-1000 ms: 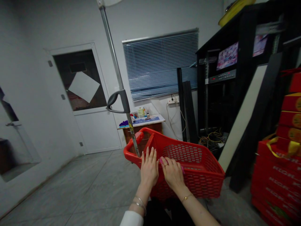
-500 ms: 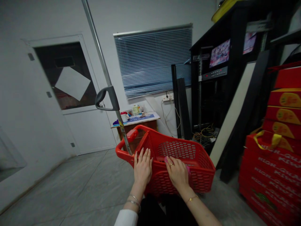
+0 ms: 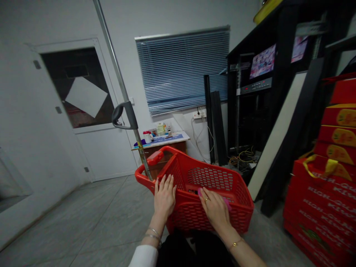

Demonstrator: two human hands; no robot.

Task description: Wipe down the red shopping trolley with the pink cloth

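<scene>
A red plastic shopping basket (image 3: pixel 208 218) with slotted walls stands in front of me, its long near rim towards me. My left hand (image 3: pixel 164 196) lies on that rim near the basket's left end, fingers stretched out over the edge and holding nothing. Farther right along the same rim, my right hand (image 3: pixel 215 207) presses down with a pink cloth (image 3: pixel 227 204) under it. Only bits of the cloth show past the fingers. At the basket's left end is a red handle (image 3: pixel 155 158), and beside it rises a metal pole (image 3: pixel 118 70) with a grey loop grip (image 3: pixel 125 115).
Behind the basket is a small table (image 3: pixel 167 139) with bottles and small items. A black rack (image 3: pixel 233 107) with screens, loose cables and leaning boards stands at right. Stacked red boxes (image 3: pixel 319 200) are at far right; a white door (image 3: pixel 108 155) is at left.
My right hand has slid a little to the right along the rim with the pink cloth. My left hand has shifted slightly left. The basket appears a touch farther left.
</scene>
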